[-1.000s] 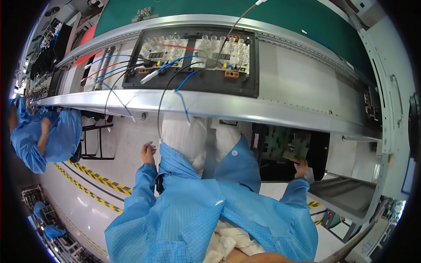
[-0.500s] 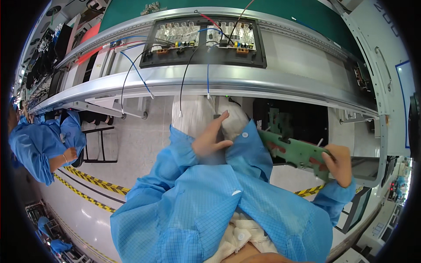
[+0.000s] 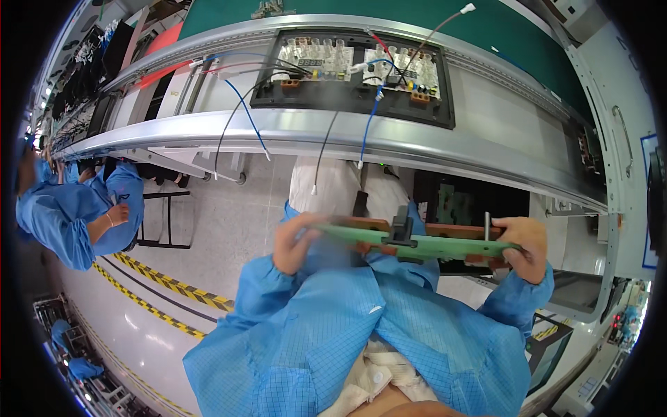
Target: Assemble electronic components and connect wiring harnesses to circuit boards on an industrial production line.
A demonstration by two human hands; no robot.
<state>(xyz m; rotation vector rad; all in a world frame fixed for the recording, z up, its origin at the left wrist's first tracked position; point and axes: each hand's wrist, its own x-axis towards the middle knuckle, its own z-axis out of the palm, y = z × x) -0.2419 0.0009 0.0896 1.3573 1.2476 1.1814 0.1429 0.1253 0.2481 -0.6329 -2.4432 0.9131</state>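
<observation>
In front of my lap I hold a long green fixture plate (image 3: 451,247), seen nearly edge-on. It carries reddish-brown pieces, a black clamp-like block (image 3: 401,229) near its middle and a metal pin (image 3: 488,226) toward its right end. My left hand (image 3: 295,242) is closed at the plate's left end, slightly blurred by motion. At the right end my right hand (image 3: 526,249) grips it with the fingers wrapped round the edge. Beyond them, on the metal rail line, a black tray (image 3: 333,103) bears two white circuit boards (image 3: 316,61) with loose wires.
The silver rail (image 3: 417,149) runs across ahead of me, with blue wires (image 3: 246,118) and black wires hanging over it. A dark box (image 3: 500,201) with green pieces stands below it at right. At left a co-worker in blue (image 3: 114,208) sits by a black stool frame (image 3: 165,219).
My left hand has moved from above my lap to the plate's left end. The plate has come left and turned nearly edge-on, with my right hand still on it. The view has shifted slightly.
</observation>
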